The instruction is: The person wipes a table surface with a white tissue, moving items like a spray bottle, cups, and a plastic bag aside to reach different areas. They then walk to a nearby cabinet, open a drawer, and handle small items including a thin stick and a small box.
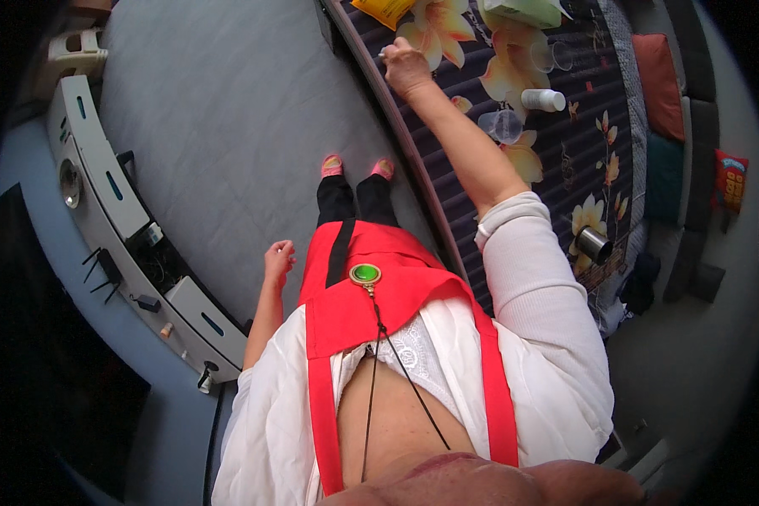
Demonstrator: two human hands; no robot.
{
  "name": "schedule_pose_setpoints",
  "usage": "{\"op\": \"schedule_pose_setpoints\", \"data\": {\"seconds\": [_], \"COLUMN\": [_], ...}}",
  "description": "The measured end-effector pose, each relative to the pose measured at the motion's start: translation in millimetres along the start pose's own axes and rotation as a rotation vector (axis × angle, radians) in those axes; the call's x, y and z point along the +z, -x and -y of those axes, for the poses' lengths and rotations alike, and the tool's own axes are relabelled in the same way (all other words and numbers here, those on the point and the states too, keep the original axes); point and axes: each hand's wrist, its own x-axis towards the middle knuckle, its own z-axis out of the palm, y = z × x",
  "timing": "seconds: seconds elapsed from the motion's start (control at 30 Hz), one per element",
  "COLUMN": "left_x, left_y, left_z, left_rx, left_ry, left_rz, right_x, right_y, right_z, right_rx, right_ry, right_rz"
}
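Note:
My right hand (407, 68) reaches over the near edge of a table with a dark floral cover (547, 152). Its fingers are closed on a small white item (383, 54), mostly hidden by the fingers. A yellow packet (386, 9) lies just beyond that hand. To the right of my forearm are a clear plastic cup (507, 127) on its side and a white plastic bottle (542, 100), also lying down. My left hand (280, 259) hangs beside the red apron (386, 253), over the floor, fingers loosely curled, with nothing seen in it.
A pale green packet (525, 11) and faint clear cups (551, 57) are at the table's far part; a metal cup (593, 245) lies at its right. A sofa with cushions (660, 88) stands beyond. Left of the grey floor is a white cabinet (111, 180) holding a black router (109, 265).

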Motion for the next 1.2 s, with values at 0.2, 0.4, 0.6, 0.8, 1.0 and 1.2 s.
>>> {"op": "schedule_pose_setpoints", "data": {"seconds": [0.2,0.4,0.6,0.8,1.0,1.2], "left_x": [-1.2,-12.3,7.7,53.6,92.9,103.0], "left_y": [-5.9,-17.8,-33.9,-37.9,-45.4,-55.2], "left_z": [-28.9,-57.1,-102.9,-149.1,-165.6,-154.3], "left_rx": [0.069,0.099,0.112,0.193,0.23,0.232], "left_ry": [-0.003,-0.081,-0.219,-0.421,-0.498,-0.459], "left_rz": [0.038,0.051,0.181,0.208,0.241,0.249], "right_x": [15.5,-25.7,-81.8,-86.2,-58.9,-10.6], "right_y": [88.5,216.4,306.7,377.7,369.9,324.4], "right_z": [76.8,130.2,88.8,32.9,-46.5,-7.4], "right_rx": [-0.026,0.558,0.849,1.098,1.067,0.737], "right_ry": [-0.386,-1.574,-1.323,-0.884,-0.142,-0.207], "right_rz": [0.221,0.347,0.095,-0.343,-0.465,-0.351]}}
